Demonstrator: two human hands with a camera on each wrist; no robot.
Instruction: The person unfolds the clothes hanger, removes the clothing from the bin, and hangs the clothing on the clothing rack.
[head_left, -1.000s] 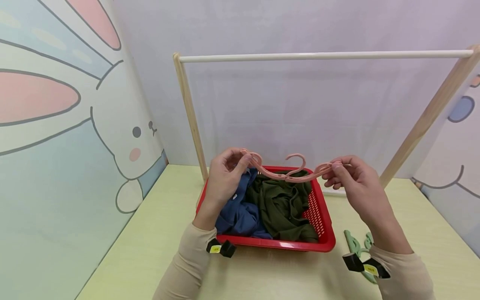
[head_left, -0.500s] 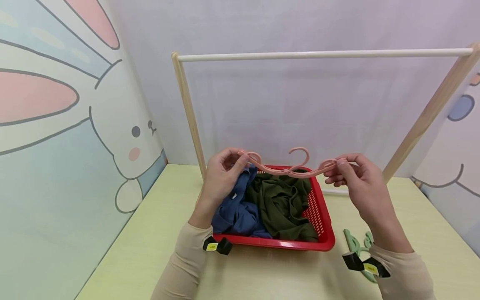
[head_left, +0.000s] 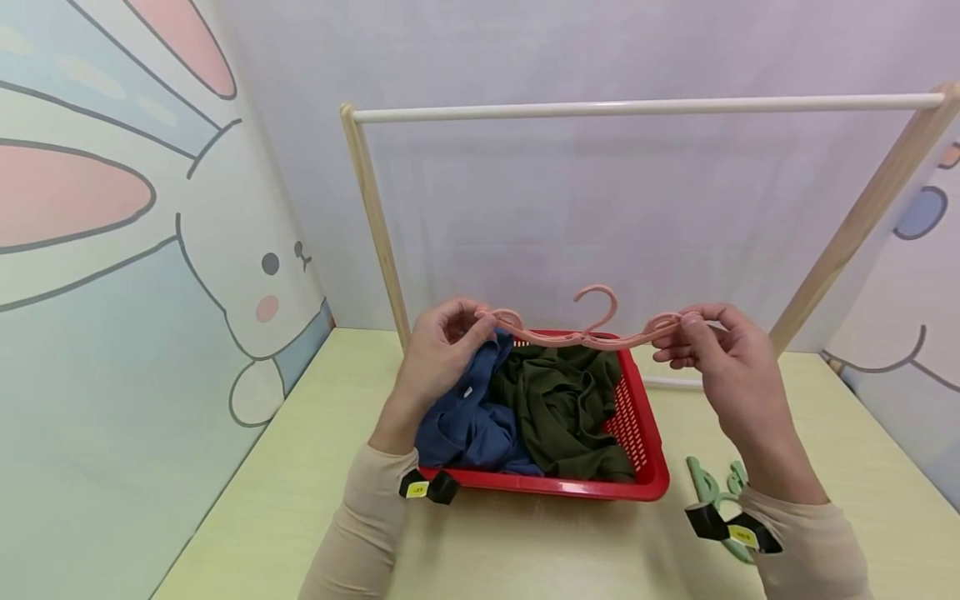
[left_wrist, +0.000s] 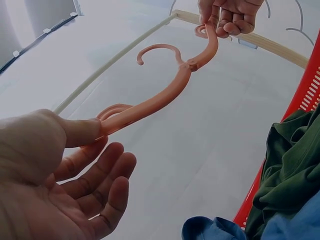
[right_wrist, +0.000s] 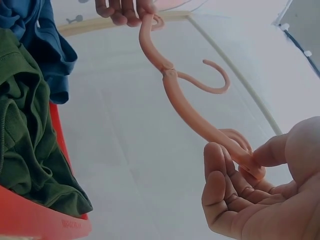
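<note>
A pink folding hanger [head_left: 555,338] is stretched out level between both hands, its hook pointing up. My left hand [head_left: 438,354] pinches one end between thumb and forefinger. At the other end my right hand [head_left: 731,362] pinches the hanger in the same way. Both wrist views show the hinge at the middle of the hanger [left_wrist: 165,95], with the arms spread. Below it stands a red basket [head_left: 652,467] holding a blue garment [head_left: 480,433] and a dark green garment [head_left: 562,408], both crumpled.
A rack with a white rail [head_left: 645,107] and wooden legs [head_left: 862,221] stands behind the basket. On the table [head_left: 285,500], a green folding hanger [head_left: 708,487] lies right of the basket, partly hidden by the right forearm. Walls with rabbit drawings [head_left: 247,250] flank the table.
The hanger's hook has swung from leaning forward to more upright, and its middle has risen slightly. The hands have drifted slightly apart, keeping their pinch on the ends.
</note>
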